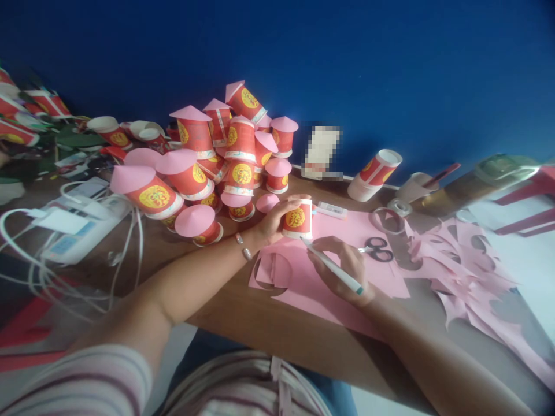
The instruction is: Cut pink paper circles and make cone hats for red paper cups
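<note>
My left hand (273, 222) is closed round a small red paper cup (298, 218) with a yellow emblem, standing upside down on a pink paper sheet (329, 289). My right hand (342, 268) grips a white pen (333, 267) with a teal end, its tip touching the paper at the cup's base. A round hole (273, 271) is cut out of the pink sheet just below the left hand. Black scissors (378, 248) lie on the sheet to the right of the pen.
A pile of red cups with pink cone tops (217, 162) fills the table behind my left hand. White cables and devices (73, 225) lie at left. Pink paper scraps (459, 260), tape rolls (392, 214), a glue stick (332, 210) and more cups (375, 173) sit at right. Blue wall behind.
</note>
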Available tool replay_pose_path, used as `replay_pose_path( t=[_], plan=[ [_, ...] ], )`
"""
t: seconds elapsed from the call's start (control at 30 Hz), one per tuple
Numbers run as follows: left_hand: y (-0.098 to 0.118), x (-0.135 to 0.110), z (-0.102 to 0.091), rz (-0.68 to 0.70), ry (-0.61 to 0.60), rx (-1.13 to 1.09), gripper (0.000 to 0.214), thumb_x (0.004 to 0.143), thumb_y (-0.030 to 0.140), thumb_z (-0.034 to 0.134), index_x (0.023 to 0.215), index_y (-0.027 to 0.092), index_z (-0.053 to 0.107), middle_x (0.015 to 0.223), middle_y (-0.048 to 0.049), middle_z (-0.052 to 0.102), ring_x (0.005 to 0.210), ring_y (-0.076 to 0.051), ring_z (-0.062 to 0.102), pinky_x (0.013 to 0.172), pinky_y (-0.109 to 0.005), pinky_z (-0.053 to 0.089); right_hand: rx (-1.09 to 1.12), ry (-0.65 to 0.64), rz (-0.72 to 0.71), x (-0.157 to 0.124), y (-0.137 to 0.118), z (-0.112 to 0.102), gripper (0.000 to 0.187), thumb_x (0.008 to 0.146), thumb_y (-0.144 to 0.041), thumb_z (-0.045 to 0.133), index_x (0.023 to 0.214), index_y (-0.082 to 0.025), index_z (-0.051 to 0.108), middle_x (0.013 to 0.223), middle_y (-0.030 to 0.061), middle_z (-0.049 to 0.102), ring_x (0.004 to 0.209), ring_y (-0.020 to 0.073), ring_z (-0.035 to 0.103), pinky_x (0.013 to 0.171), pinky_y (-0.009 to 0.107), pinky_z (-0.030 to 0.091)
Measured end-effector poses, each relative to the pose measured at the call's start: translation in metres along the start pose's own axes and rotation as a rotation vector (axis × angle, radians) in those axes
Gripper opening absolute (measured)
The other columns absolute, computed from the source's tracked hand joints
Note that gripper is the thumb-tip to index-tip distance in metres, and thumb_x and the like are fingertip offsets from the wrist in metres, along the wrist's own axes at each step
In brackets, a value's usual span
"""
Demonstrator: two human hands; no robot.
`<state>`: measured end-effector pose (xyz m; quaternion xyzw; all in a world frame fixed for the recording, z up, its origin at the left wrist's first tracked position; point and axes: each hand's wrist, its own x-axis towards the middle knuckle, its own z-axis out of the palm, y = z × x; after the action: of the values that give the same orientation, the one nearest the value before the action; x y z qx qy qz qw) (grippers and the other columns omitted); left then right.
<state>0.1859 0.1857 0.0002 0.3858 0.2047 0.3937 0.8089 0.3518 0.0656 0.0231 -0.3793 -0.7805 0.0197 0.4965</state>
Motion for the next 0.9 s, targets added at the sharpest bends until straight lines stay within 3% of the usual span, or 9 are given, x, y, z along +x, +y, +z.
replay_pose_path(
  t=[0.23, 0.9],
  plan=[
    [-0.0047, -0.0021, 0.0003, -0.001, 0.024, 0.163, 0.052, 0.082, 0.047, 0.077, 0.123, 0.018, 0.066, 0.105, -0.0088, 0.071, 0.095, -0.023, 0.067, 0.082, -0.035, 0.05, -0.111, -0.01, -0.075, 0.0021, -0.0007, -0.0019, 0.008, 0.095, -0.016, 0.065, 0.098, -0.022, 0.06, 0.074, 0.0001, 0.072, 0.057, 0.0125, 0.067, 0.054, 0.022, 0.053],
    [-0.0031, -0.0045, 0.0074, 0.057, 0.063, 0.285, 0.048, 0.081, 0.049, 0.078, 0.114, 0.018, 0.064, 0.105, -0.0077, 0.069, 0.095, -0.021, 0.065, 0.088, -0.036, 0.049, -0.151, -0.019, -0.139, 0.002, 0.003, -0.0007, 0.014, 0.094, -0.01, 0.065, 0.099, -0.021, 0.057, 0.076, 0.0017, 0.071, 0.061, 0.0141, 0.069, 0.056, 0.025, 0.054]
  ],
)
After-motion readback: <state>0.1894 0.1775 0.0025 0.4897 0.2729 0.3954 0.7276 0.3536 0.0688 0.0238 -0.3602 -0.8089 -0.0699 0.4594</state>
